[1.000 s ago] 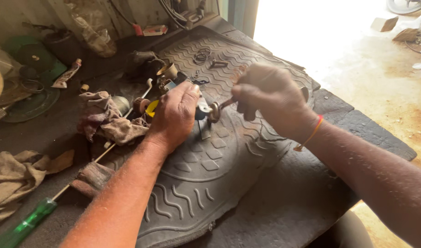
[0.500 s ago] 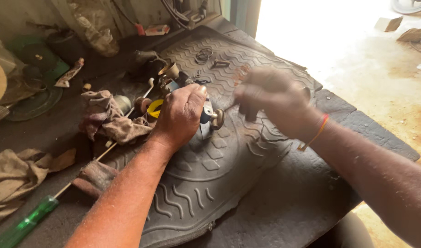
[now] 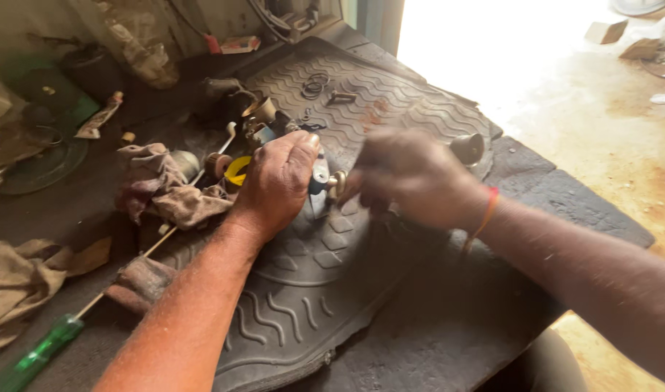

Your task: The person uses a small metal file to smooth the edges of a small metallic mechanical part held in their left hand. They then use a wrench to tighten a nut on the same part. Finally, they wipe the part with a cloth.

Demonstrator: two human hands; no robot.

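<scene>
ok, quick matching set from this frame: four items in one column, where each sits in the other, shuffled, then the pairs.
Items:
1. left hand
2. right hand
3. screwdriver
4. rag

Places:
A. bottom left, green handle
B. crumpled left of the rubber mat
C. gripping the metal part
D. blurred, right of the part

Pairs: 1-C, 2-D, 3-A, 4-B
</scene>
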